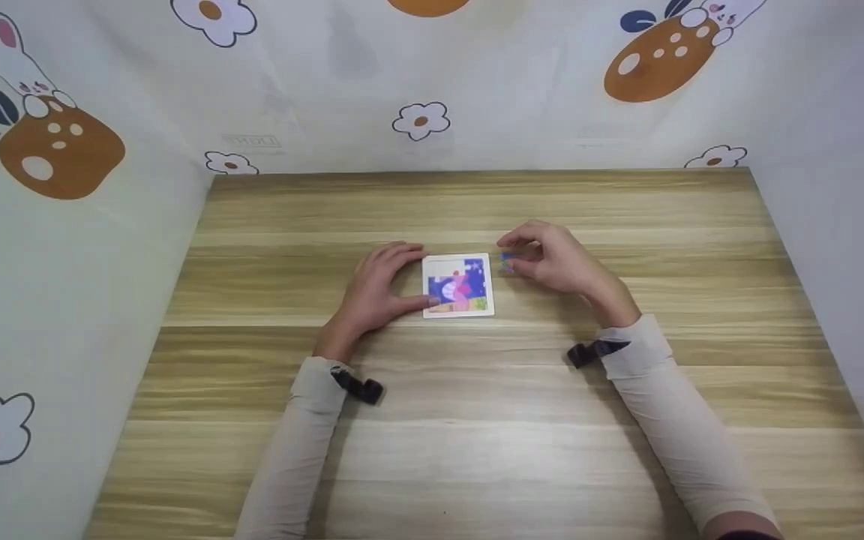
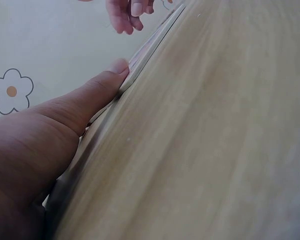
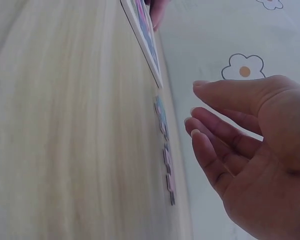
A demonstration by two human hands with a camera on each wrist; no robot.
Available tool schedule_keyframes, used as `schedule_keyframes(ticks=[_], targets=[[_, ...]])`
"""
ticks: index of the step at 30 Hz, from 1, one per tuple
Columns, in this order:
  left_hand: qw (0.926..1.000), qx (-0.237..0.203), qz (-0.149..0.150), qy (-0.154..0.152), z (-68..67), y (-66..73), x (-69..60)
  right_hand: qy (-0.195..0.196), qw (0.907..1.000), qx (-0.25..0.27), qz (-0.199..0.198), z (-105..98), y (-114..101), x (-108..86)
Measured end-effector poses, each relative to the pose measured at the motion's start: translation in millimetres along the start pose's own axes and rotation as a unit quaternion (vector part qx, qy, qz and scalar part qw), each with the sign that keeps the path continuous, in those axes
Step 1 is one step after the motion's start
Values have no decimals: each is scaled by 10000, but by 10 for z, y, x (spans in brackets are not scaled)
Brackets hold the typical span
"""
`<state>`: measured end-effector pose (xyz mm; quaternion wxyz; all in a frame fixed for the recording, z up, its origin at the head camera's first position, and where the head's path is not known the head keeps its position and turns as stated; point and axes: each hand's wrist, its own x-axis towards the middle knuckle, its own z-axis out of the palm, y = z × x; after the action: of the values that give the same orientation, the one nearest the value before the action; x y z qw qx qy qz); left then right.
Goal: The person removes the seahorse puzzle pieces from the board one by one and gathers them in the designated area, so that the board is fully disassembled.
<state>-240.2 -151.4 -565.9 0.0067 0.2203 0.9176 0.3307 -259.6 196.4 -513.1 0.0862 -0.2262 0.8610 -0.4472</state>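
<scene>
A small square jigsaw puzzle (image 1: 490,289) with a white frame lies flat on the table, its picture partly filled in blue and pink. My left hand (image 1: 382,289) rests at its left side, with the thumb on the lower left of the picture and the fingertips by the upper left corner. To the right of the frame, my right hand (image 1: 556,259) hovers with thumb and fingers apart. A blue puzzle piece (image 1: 507,260) shows beside its fingertips. In the right wrist view, several loose puzzle pieces (image 3: 161,120) lie on the table, and nothing is visible between the right fingers.
The wood-grain table (image 1: 469,435) is bounded by a pale patterned cloth (image 1: 327,97) at the back and both sides. Dark wrist cameras (image 1: 361,386) sit on both sleeves.
</scene>
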Motion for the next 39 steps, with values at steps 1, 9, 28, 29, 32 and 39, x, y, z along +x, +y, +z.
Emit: schedule_keyframes(ticks=[1, 9, 28, 29, 32, 39], targets=[[10000, 5, 3, 0, 0, 0, 0, -19, 10000, -11, -12, 13, -8, 9], [10000, 86, 2, -10, -3, 7, -1, -121, 9999, -26, -62, 109, -109, 79], [9999, 112, 69, -5, -11, 5, 25, -378, 9990, -212, 118, 295, -277, 165], [9999, 115, 61, -4, -10, 4, 25, -393, 9987, -288, 129, 306, -283, 169], [9999, 101, 53, 5, -5, -2, 26, -432, 9974, -568, 118, 337, -292, 182], [9999, 141, 1, -17, -13, 0, 27, -463, 9915, -1210, 129, 392, -297, 198]])
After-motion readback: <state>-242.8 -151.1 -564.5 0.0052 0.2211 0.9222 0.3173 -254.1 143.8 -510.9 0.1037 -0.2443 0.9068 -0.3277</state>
